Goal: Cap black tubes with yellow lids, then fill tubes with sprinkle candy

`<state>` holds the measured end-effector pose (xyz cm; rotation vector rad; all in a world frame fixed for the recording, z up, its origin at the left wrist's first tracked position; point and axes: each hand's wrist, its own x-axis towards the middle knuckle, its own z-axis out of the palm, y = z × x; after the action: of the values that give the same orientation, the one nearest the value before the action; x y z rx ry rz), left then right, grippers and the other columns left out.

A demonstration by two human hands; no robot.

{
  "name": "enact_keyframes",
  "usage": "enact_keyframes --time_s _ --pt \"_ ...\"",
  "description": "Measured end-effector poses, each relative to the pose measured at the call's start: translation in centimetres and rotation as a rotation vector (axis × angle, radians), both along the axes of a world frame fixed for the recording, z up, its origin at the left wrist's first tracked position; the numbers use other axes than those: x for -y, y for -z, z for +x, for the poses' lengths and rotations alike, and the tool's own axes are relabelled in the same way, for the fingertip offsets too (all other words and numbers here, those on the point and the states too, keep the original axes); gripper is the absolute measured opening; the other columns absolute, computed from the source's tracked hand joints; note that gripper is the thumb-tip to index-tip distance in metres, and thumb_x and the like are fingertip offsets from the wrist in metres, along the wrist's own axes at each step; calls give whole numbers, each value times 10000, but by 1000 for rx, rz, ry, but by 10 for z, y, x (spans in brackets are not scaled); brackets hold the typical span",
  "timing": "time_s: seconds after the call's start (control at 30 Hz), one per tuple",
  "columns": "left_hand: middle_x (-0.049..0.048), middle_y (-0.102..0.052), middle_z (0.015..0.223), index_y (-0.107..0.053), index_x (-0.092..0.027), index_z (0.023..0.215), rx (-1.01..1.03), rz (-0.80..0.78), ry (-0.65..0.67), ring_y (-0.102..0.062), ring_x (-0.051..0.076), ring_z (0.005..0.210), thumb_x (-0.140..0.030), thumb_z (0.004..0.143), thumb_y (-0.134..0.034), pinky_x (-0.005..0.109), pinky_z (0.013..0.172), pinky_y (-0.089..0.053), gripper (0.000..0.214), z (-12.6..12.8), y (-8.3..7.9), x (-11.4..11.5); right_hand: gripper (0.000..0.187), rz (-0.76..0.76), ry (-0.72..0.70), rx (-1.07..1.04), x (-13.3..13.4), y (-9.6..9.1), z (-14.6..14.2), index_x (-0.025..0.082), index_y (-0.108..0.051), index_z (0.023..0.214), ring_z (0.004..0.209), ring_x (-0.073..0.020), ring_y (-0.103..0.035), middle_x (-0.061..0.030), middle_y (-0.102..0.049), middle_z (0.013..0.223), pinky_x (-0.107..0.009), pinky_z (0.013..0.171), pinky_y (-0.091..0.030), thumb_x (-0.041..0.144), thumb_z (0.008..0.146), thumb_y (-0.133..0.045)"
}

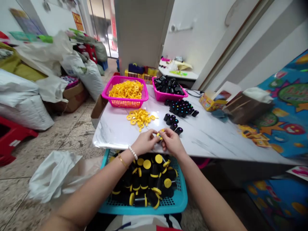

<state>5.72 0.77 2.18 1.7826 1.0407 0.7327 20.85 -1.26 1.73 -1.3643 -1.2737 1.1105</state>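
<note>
We see the left hand (146, 141) and the right hand (171, 140) together above the near edge of the white table (204, 138), both sets of fingertips pinching a small yellow piece (159, 134) between them; it looks like a ring, though the fingers hide much of it. Just beyond, we see a loose pile of yellow rings (139, 118), with a pink basket (126, 103) of more behind. Black cups (180, 108) sit to the right. Beneath our forearms, a blue basket (141, 210) holds yellow-capped black tubes (140, 201).
</note>
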Motion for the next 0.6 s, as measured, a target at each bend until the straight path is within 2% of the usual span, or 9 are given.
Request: enact_keyframes --time_s 0.07,0.13,0.17,0.23,0.3,0.4,0.5,0.6 --pt "-8 -618 707 -614 -192 996 -39 222 -74 -585 152 654 -392 780 -664 259 625 -438 299 1 6 6 333 57 66 11 4 0 -3 196 -632 872 335 -84 -426 57 -546 515 -210 328 -330 518 787 -620" --pt "18 -610 771 -633 -180 935 -115 386 -142 -577 171 742 -378 771 -683 276 698 -444 262 5 11 9 354 84 117 -21 5 -1 -3 174 -682 874 391 -80 -452 15 -610 627 -220 369 -364 510 779 -626" --pt "28 -604 793 -637 -177 904 -149 418 -157 -573 175 763 -373 793 -663 281 719 -444 226 6 13 10 359 66 125 -63 4 -2 -1 164 -698 857 415 -82 -462 -2 -623 655 -222 382 -374 506 778 -623" --pt "41 -591 833 -640 -176 903 -193 431 -142 -572 177 785 -367 832 -623 279 729 -447 205 8 16 10 349 -35 83 -175 -1 -6 5 146 -711 797 447 -88 -473 -26 -624 640 -215 385 -369 483 764 -627" --pt "45 -583 864 -640 -178 935 -225 424 -104 -574 176 791 -370 846 -607 272 722 -450 214 9 17 9 306 -174 -39 -239 -8 -12 13 133 -703 743 457 -91 -475 -33 -612 595 -198 368 -346 435 722 -661" --pt "45 -575 861 -641 -178 942 -279 401 -64 -575 176 791 -367 862 -582 271 727 -451 214 8 14 11 225 -319 -216 -207 -18 -23 22 125 -678 741 434 -70 -453 -1 -590 556 -165 351 -306 322 645 -732" --pt "42 -570 844 -646 -176 941 -313 389 -56 -575 181 798 -349 873 -562 280 744 -451 204 7 5 11 186 -336 -318 -131 -23 -34 23 148 -621 774 414 -49 -438 53 -567 535 -146 378 -316 256 665 -725" --pt "46 -573 848 -645 -169 952 -324 420 -87 -576 197 810 -353 870 -563 299 753 -451 217 8 -4 7 168 -303 -336 -96 -25 -41 19 169 -568 798 440 -44 -465 88 -552 538 -159 446 -373 257 725 -690"
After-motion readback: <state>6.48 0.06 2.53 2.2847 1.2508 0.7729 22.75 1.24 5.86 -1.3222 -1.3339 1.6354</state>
